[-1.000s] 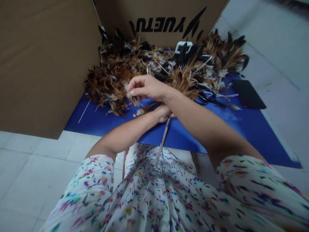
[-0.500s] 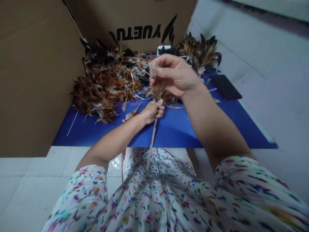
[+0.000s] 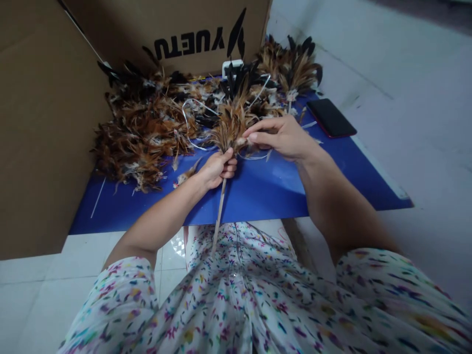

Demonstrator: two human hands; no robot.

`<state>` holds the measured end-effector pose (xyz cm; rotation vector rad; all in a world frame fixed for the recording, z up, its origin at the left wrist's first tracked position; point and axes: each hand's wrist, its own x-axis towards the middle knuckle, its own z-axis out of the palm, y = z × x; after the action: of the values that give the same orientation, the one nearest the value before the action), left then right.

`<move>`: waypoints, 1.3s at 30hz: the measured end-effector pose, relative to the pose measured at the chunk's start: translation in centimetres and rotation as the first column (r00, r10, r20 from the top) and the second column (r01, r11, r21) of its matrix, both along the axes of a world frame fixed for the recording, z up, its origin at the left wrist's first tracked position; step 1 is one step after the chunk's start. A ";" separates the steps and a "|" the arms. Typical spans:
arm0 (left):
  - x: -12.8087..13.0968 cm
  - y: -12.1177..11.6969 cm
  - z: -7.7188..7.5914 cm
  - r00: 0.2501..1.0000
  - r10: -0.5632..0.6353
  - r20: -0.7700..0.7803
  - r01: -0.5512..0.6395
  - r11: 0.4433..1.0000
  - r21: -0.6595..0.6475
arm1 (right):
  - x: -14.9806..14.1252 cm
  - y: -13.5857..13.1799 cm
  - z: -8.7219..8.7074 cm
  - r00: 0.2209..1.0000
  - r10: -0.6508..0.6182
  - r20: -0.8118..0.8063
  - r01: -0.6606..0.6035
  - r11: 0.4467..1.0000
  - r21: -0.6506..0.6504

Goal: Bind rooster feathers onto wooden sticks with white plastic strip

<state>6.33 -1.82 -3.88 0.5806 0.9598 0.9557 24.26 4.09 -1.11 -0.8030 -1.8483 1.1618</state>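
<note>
My left hand [image 3: 219, 168] is wrapped round the stick of a feather duster [image 3: 231, 125], just below its brown and black feathers. The bare stick [image 3: 220, 211] slants down from that fist past the table edge toward my clothes. On the right side of the feathers is my right hand [image 3: 289, 137], thumb and fingertips pinched on a small pale feather [image 3: 242, 142]. Whether this feather touches the duster I cannot tell. A loose brown feather [image 3: 188, 173] lies on the blue table beside my left wrist.
A big heap of brown feathers [image 3: 136, 132] covers the table's [image 3: 273, 182] left and back. White string [image 3: 184, 110] loops behind the duster. Another feather bunch [image 3: 291, 66] stands back right, near a black phone [image 3: 332, 118]. Cardboard panels [image 3: 110, 29] wall the back and left.
My right hand swung from the feather heap on the left, across the left hand, to the duster's right side, carrying a small feather. My left hand kept its grip. The view shifted.
</note>
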 end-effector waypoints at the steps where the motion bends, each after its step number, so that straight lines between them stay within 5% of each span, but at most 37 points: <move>1: 0.0 0.0 0.0 1.000 -0.003 0.005 0.003 1.000 0.000 | 0.1 0.0 -0.1 1.000 -0.008 -0.020 0.008 1.000 -0.016; 8: -0.2 0.0 0.0 1.000 -0.020 0.011 0.020 1.000 -0.015 | 0.0 0.1 -0.7 0.999 -0.010 -0.037 0.014 0.993 0.114; 13: -0.1 -0.1 0.4 1.000 -0.030 -0.002 0.030 0.999 -0.027 | -0.4 0.2 -1.1 0.992 -0.069 0.108 0.011 0.884 0.467; 16: -0.1 -0.1 0.5 0.999 -0.032 0.002 0.032 0.999 -0.042 | -0.6 -0.1 -0.9 0.979 -0.084 0.186 -0.033 0.835 0.549; 29: 0.0 -0.2 0.8 0.997 -0.078 -0.014 0.077 0.996 -0.047 | -1.4 0.2 -1.7 0.932 -0.056 0.359 -0.191 0.766 0.614; 39: -0.1 -0.2 0.6 0.997 -0.068 0.029 0.071 0.993 -0.097 | -1.9 0.5 -2.5 0.953 -0.037 0.301 -0.162 0.775 0.611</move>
<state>6.22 -2.02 -3.31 0.5152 0.9524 0.8476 22.38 4.62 -3.66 -0.5352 -2.3349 0.3858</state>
